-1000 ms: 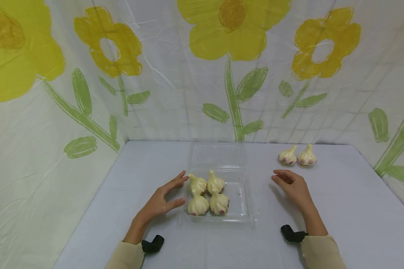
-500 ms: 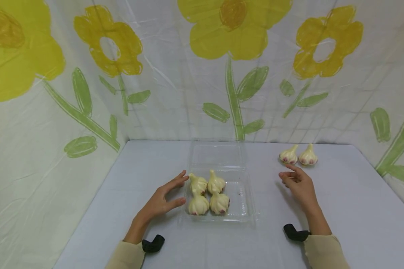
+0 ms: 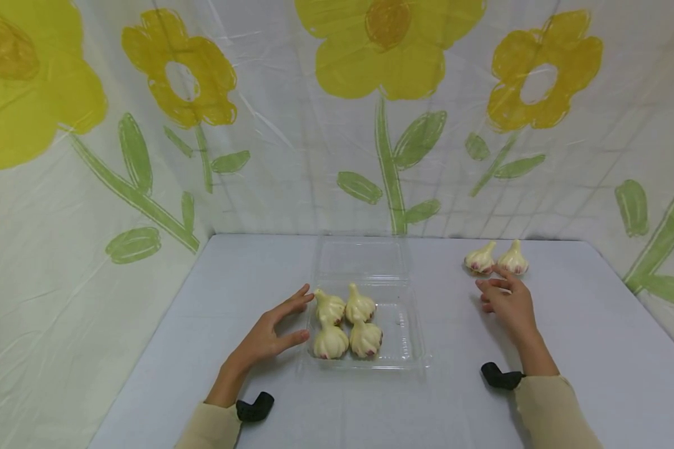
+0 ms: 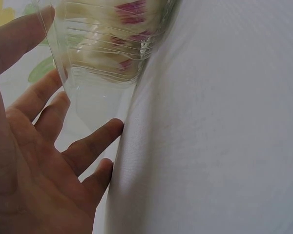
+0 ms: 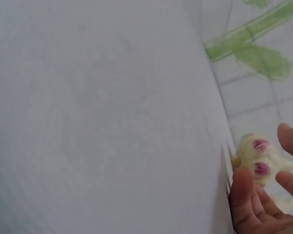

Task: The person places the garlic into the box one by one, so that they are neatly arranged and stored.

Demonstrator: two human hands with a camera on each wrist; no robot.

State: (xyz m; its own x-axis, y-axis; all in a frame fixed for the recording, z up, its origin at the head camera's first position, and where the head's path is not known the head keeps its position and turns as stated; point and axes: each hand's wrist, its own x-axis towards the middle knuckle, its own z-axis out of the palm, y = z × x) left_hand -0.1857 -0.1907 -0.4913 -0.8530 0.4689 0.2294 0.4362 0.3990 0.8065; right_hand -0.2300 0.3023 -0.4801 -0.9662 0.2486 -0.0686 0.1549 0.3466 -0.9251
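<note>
A clear plastic clamshell box (image 3: 395, 362) lies with its lid folded back at the middle of the table. Several garlic bulbs (image 3: 365, 340) fill its left and middle part. My left hand (image 3: 266, 337) is at the box's left side, fingers spread and touching its rim; the left wrist view shows the fingertips (image 4: 49, 14) against the clear wall. Two more garlic bulbs stand at the back right, a left one (image 3: 479, 259) and a right one (image 3: 513, 259). Just in front of them is my right hand (image 3: 508, 305), fingers loosely bent, holding nothing.
The box's open lid (image 3: 362, 259) lies flat toward the back. A white cloth covers the table (image 3: 230, 268), whose back edge meets a hanging curtain (image 3: 281, 156) printed with yellow flowers. Each wrist wears a black camera mount (image 3: 255, 407).
My right hand has moved forward and to the right, up to the two garlic bulbs at the back. The left hand and the box have stayed in place.
</note>
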